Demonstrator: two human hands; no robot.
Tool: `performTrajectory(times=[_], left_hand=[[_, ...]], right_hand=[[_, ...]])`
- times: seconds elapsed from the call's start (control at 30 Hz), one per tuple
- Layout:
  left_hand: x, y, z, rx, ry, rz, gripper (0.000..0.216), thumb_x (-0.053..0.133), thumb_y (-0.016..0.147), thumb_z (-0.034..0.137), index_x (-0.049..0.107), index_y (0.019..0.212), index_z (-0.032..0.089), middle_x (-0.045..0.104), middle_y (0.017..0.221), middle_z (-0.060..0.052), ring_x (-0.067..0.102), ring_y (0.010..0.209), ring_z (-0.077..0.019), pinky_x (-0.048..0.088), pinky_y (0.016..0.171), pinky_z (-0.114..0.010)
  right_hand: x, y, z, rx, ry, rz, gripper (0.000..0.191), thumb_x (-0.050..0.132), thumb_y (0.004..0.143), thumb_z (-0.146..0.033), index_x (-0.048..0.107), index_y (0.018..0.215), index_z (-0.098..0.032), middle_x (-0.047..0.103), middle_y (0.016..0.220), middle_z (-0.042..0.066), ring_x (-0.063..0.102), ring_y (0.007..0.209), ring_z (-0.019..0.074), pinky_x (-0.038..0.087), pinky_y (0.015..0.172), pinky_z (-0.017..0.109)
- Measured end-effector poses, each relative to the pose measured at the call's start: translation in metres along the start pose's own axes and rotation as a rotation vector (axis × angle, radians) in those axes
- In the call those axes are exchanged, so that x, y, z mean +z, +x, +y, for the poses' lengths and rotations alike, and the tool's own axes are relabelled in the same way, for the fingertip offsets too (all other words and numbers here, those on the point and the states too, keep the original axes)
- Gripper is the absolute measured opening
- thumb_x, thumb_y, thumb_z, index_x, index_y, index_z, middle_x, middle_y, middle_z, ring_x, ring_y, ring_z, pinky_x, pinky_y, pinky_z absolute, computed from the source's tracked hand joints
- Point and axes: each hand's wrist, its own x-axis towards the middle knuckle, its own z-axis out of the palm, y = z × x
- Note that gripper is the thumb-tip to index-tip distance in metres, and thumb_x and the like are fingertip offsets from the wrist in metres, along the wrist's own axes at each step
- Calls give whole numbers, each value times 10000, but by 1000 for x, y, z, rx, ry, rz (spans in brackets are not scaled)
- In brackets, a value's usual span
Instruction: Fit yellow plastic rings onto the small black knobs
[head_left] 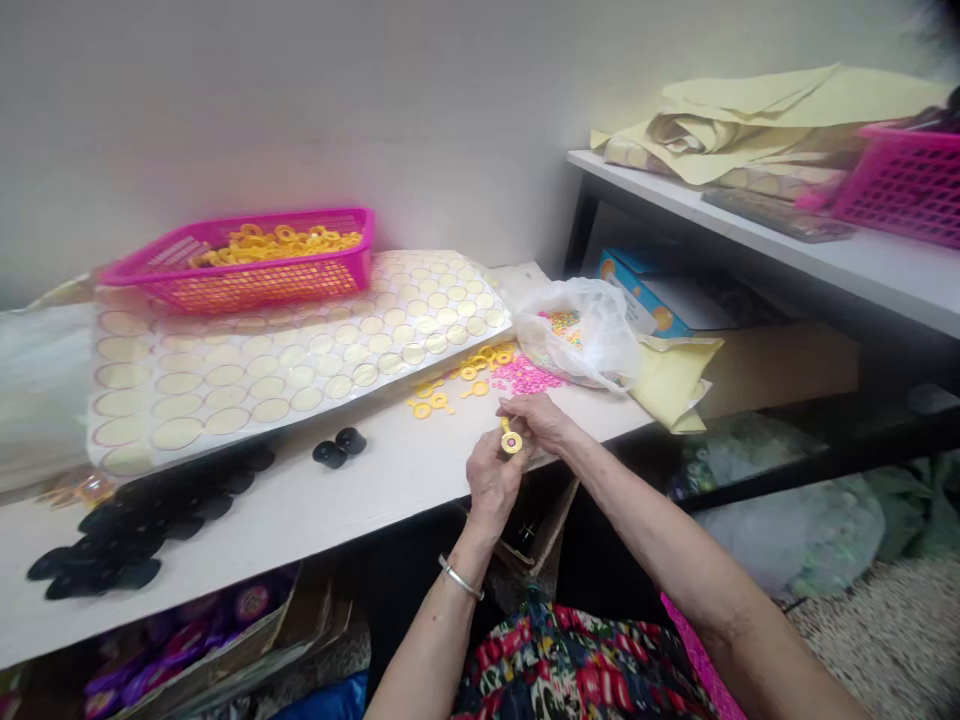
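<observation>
Both hands meet just over the front edge of the white table. My left hand [491,490] is closed on a small yellow plastic ring piece [511,443] with a short stem and a pinkish centre; something dark shows beneath it. The fingers of my right hand [546,422] are closed around its far side and stem, partly hidden. Beyond them lie loose yellow ring pieces [439,400] and a scatter of small pink bits [525,377]. Two black round parts [339,450] stand to the left on the tabletop.
A pink basket [292,275] of yellow pieces sits on a sheet of round stickers [300,375]. Many black parts [150,520] line the left edge. A plastic bag [600,320] of coloured bits and a yellow packet [675,380] lie right, below a raised shelf [787,230].
</observation>
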Motion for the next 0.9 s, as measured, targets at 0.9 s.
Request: performTrajectory(times=[0.9], left_hand=[[-2, 14, -15, -45, -18, -172, 259, 668, 569, 237, 679, 822, 186, 575, 658, 47, 466, 581, -86, 332, 530, -199]], right_hand=[[-9, 4, -33, 187, -806, -366, 223, 705, 457, -169, 523, 585, -152, 434, 429, -81, 361, 436, 55, 239, 430, 199]])
